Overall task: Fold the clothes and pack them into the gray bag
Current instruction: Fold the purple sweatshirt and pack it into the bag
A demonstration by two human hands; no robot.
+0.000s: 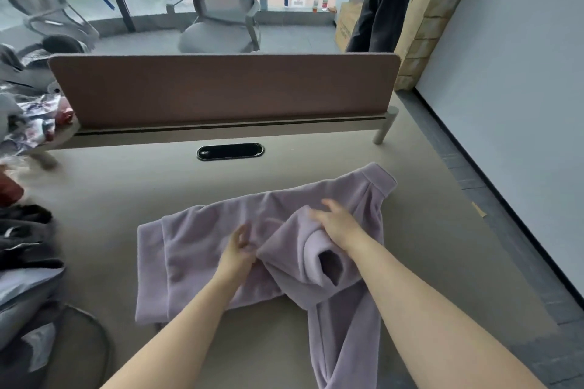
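A lilac fleece garment (202, 249) lies spread across the beige desk (126, 186), one part hanging over the front edge. Its sleeve with an open cuff (328, 265) is folded over the middle. My left hand (237, 249) pinches the fabric at the fold's left corner. My right hand (335, 224) rests on top of the folded sleeve with fingers spread and blurred by motion. At the left edge sits a heap of dark and grey fabric (25, 262); whether it includes the gray bag I cannot tell.
A brown divider panel (221, 88) stands along the desk's far side, with a black cable slot (230, 151) before it. Patterned clothes (28, 126) lie at far left. Office chairs (221, 3) and a standing person (385, 0) are beyond.
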